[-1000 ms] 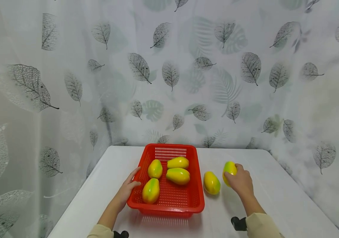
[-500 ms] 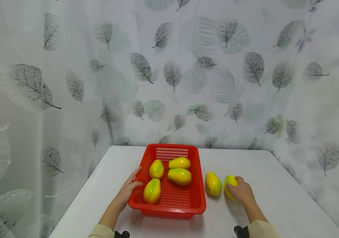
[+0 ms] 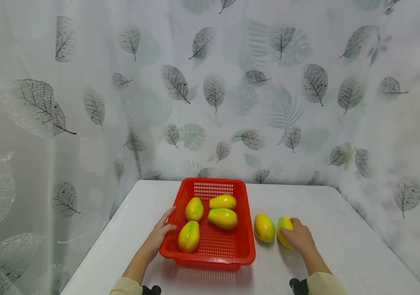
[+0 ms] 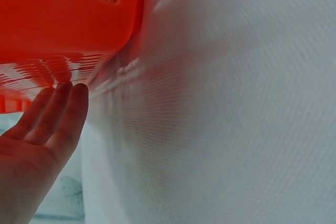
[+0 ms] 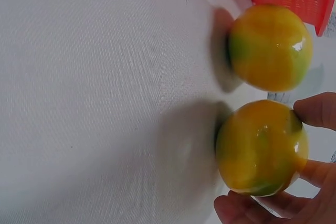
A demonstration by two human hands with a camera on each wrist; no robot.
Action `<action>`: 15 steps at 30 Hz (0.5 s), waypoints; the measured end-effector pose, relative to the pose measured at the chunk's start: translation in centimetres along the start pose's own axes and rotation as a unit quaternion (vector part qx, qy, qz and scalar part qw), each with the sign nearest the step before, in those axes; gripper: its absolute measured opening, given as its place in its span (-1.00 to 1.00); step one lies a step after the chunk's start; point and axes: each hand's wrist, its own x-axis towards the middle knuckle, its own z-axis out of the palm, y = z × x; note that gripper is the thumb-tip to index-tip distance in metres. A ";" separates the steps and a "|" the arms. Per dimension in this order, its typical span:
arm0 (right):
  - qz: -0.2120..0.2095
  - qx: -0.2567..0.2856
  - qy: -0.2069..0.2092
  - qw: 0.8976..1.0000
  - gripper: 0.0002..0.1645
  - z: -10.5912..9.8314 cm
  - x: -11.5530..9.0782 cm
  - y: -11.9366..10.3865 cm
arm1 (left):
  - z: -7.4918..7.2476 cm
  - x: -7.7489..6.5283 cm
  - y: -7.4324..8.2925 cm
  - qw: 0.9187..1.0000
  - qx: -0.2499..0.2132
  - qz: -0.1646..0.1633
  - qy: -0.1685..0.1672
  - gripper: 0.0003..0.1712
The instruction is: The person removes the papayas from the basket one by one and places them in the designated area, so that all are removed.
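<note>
A red plastic basket [image 3: 224, 259] holds several glossy yellow-green papayas [image 3: 222, 218]. My left hand [image 3: 155, 237] is at the basket's left side, thumb at the rim. In the left wrist view its straight fingers [image 4: 68, 116] lie against the outside of the basket [image 4: 68, 30]. Right of the basket, my right hand [image 3: 301, 237] holds a papaya [image 3: 284, 231] down at the table, fingers and thumb around it. The right wrist view shows this papaya [image 5: 261, 148] between thumb and fingers. Another papaya [image 3: 264, 228] lies between it and the basket.
Everything stands on a white table [image 3: 328, 221] with a fine-textured surface. A leaf-printed curtain [image 3: 213, 123] hangs behind the table and along both sides.
My right hand has lowered its papaya toward me onto the table, beside the loose one; over the last half second it is almost still. The left hand stays at the basket.
</note>
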 end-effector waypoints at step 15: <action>0.022 -0.020 0.083 0.996 -0.06 0.5 -0.4 -3.0 | 0.0 -0.1 0.1 1.000 -0.006 -0.005 -0.005 -0.19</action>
